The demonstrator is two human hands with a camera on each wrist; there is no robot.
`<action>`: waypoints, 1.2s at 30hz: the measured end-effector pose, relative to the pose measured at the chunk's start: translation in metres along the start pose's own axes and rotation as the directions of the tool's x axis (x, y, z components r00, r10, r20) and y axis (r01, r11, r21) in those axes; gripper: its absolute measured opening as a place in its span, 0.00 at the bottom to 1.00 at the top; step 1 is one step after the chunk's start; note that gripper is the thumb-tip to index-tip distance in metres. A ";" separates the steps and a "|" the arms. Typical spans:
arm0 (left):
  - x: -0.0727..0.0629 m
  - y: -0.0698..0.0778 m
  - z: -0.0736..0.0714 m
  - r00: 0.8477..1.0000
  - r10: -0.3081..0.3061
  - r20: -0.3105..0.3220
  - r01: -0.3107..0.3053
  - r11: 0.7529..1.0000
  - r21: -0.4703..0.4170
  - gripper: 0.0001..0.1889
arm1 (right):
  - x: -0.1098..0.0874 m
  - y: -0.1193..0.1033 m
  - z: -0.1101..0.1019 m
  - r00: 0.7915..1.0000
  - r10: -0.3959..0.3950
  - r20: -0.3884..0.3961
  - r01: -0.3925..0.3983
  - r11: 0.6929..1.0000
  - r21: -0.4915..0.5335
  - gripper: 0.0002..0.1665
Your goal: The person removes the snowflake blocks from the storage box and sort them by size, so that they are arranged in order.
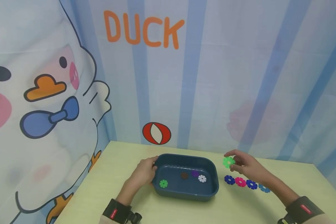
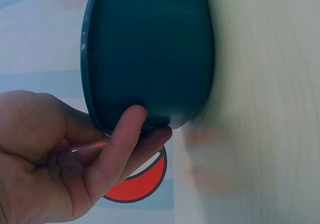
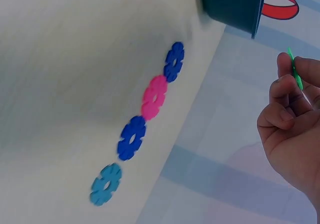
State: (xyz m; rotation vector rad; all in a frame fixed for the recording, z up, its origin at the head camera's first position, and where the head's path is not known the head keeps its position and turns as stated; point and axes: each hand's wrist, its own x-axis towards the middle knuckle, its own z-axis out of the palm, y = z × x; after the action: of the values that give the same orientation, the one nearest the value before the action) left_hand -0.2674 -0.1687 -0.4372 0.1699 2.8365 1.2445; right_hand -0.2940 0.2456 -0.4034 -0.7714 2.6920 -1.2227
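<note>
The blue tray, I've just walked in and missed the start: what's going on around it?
A person's left hand holds the blue tray by its left end. Their right hand pinches a bright green notched disc, held above the table to the right of the tray. Inside the tray lie another green disc, a brown disc, a purple disc and a white disc. Four more form a row on the table: dark blue, pink, dark blue, light blue.

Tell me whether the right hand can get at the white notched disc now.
Probably not to pick it up: the right hand pinches a bright green notched disc. Otherwise the way looks free; the dark blue tub is open on top and nothing covers the white notched disc.
</note>
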 end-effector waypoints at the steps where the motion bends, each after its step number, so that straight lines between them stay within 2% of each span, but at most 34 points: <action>1: 0.000 0.000 0.000 1.000 -0.001 0.000 0.001 1.000 -0.001 0.26 | -0.003 0.004 -0.002 1.000 0.009 -0.001 -0.009 1.000 0.011 0.24; 7: 0.001 0.000 0.001 1.000 0.001 -0.003 -0.001 1.000 0.011 0.26 | -0.022 0.025 -0.010 1.000 0.011 -0.004 -0.011 0.999 0.041 0.24; 17: 0.002 -0.001 0.001 1.000 -0.003 -0.004 0.003 1.000 0.017 0.26 | -0.047 0.045 -0.019 0.995 0.070 -0.067 -0.072 0.997 -0.026 0.23; 21: 0.002 -0.001 0.001 1.000 -0.003 0.000 0.003 1.000 0.011 0.27 | -0.054 0.050 -0.025 0.993 0.098 -0.068 -0.100 0.995 -0.024 0.24; 29: 0.002 -0.003 0.002 1.000 0.001 0.003 -0.001 1.000 0.002 0.27 | -0.065 0.057 -0.035 0.993 0.105 -0.054 -0.107 0.994 -0.021 0.25; 36: 0.003 -0.003 0.002 1.000 0.005 -0.001 -0.005 1.000 0.009 0.27 | -0.072 0.069 -0.040 0.991 0.099 -0.092 -0.103 0.994 -0.042 0.25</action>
State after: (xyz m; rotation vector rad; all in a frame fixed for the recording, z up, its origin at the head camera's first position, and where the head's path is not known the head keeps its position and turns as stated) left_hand -0.2703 -0.1683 -0.4407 0.1767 2.8453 1.2332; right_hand -0.2704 0.3452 -0.4356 -0.5908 2.8015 -1.2039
